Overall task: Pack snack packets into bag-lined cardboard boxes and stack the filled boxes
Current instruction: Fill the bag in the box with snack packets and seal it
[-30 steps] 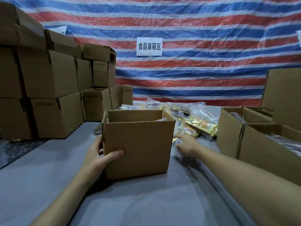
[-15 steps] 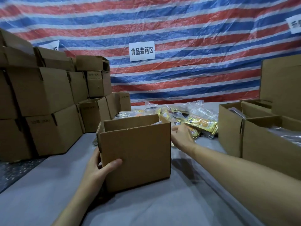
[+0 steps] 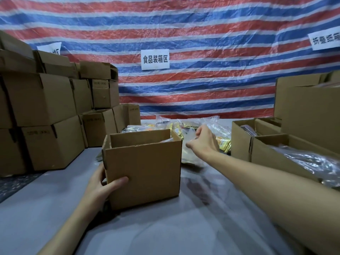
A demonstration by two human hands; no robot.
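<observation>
An open brown cardboard box [image 3: 147,172] stands on the grey table [image 3: 184,227] in front of me. My left hand [image 3: 99,188] grips its lower left corner, thumb pressed on the front face. My right hand [image 3: 206,142] is raised just right of the box's top edge, fingers curled, pinching a clear plastic bag [image 3: 189,155] that hangs down beside the box. Behind the box lies a pile of yellow snack packets [image 3: 223,144] in clear wrapping. The inside of the box is mostly hidden.
Closed boxes [image 3: 42,100] are stacked high at the left. At the right stand two open bag-lined boxes [image 3: 242,142], [image 3: 276,159] and a large carton [image 3: 309,107]. A striped tarp [image 3: 202,89] with paper signs closes the back.
My right hand rose from the table beside the box to its top edge and lifted the clear bag. My left hand keeps its grip on the box.
</observation>
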